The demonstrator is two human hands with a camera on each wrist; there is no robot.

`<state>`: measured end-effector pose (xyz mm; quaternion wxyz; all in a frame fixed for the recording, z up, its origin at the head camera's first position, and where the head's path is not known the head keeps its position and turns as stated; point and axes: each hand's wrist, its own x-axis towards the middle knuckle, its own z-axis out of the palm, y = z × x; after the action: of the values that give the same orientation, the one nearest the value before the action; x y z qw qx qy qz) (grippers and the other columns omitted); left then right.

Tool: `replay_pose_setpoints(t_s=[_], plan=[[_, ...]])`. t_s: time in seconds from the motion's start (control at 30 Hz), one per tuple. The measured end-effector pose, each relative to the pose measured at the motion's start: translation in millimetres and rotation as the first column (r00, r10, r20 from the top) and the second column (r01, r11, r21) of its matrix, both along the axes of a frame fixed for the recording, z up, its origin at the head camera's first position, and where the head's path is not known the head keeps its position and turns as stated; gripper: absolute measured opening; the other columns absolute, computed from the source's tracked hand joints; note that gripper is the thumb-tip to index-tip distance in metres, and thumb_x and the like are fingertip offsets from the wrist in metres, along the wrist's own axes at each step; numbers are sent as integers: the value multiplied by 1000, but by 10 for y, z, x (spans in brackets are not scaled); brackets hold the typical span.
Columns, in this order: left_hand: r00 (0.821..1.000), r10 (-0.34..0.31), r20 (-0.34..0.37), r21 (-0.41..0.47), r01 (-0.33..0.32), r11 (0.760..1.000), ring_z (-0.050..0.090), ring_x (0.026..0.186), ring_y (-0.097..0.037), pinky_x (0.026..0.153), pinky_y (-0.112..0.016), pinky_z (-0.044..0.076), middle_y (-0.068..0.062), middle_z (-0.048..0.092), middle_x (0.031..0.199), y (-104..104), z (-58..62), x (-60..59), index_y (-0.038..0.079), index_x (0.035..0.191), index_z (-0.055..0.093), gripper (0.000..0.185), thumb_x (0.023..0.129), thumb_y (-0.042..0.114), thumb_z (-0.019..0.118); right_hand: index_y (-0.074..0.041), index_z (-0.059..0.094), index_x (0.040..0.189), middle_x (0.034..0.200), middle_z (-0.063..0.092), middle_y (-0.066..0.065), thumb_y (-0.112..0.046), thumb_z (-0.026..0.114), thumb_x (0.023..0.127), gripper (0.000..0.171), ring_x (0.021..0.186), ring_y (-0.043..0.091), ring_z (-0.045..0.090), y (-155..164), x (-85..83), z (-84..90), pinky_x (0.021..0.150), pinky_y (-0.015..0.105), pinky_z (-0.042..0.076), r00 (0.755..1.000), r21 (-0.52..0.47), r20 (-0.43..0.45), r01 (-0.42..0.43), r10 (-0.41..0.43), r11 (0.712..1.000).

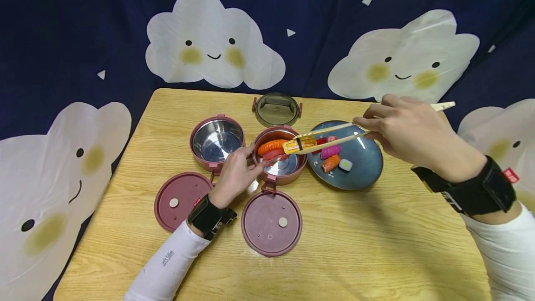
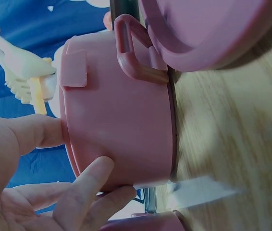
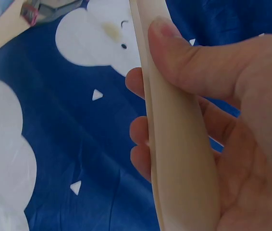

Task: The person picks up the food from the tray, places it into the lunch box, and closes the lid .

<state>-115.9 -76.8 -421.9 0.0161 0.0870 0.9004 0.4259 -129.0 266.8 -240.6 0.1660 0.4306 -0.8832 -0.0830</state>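
My left hand (image 1: 238, 173) holds the side of a pink round lunch container (image 1: 288, 180), its thumb at the rim in the left wrist view. An orange sushi piece (image 1: 270, 146) and a red one (image 1: 273, 155) lie inside the steel-lined container. My right hand (image 1: 411, 131) grips cream tongs (image 1: 336, 142), whose handle (image 3: 179, 154) fills the middle of the right wrist view. Between the tong tips is a yellow sushi piece (image 1: 299, 145) with a dark band, above the container's right rim. Several more pieces, including an orange one (image 1: 331, 164), lie on a blue plate (image 1: 363, 168).
A second steel-lined container (image 1: 217, 138) stands left of the first. One pink lid (image 1: 181, 203) lies at the left, and another pink lid (image 1: 271, 226) lies in front. Behind the containers is a dark see-through lid (image 1: 277, 108) with side clips.
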Motion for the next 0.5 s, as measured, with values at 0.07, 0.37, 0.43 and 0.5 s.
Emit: replay_pose_setpoints(t_s=[0.07, 0.37, 0.43, 0.5], plan=[[1000, 2, 4, 2, -2, 1000, 71, 121, -32, 89, -40, 67, -26, 67, 136, -1, -2, -1, -4, 150, 53, 65, 94, 16, 79, -12, 82, 112, 95, 76, 5, -4, 90, 75, 38, 82, 27, 60, -59, -18, -31, 68, 42, 56, 1000, 6, 7, -13, 13, 1000], [1000, -3, -11, 5, 3, 1000, 71, 120, -33, 88, -39, 67, -26, 67, 135, -6, -8, -2, -6, 149, 54, 65, 94, 16, 79, -11, 79, 111, 93, 73, 6, -6, 92, 75, 39, 84, 27, 62, -217, -120, -225, 70, 40, 58, 998, 43, 36, -45, 43, 998], [1000, -5, -8, 8, 5, 1000, 71, 120, -33, 88, -39, 67, -27, 67, 136, -6, -7, 0, -6, 149, 54, 64, 94, 16, 79, -11, 79, 111, 94, 73, 6, -6, 92, 75, 39, 84, 27, 61, -236, -135, -264, 70, 39, 58, 998, 46, 54, -37, 35, 998], [1000, -7, -8, 10, 7, 1000, 72, 119, -33, 88, -39, 67, -27, 66, 136, -6, -11, 1, -6, 149, 54, 64, 95, 16, 79, -10, 80, 111, 95, 75, 7, -7, 93, 76, 38, 85, 27, 61, -253, -146, -302, 71, 38, 58, 997, 52, 72, -28, 24, 998]])
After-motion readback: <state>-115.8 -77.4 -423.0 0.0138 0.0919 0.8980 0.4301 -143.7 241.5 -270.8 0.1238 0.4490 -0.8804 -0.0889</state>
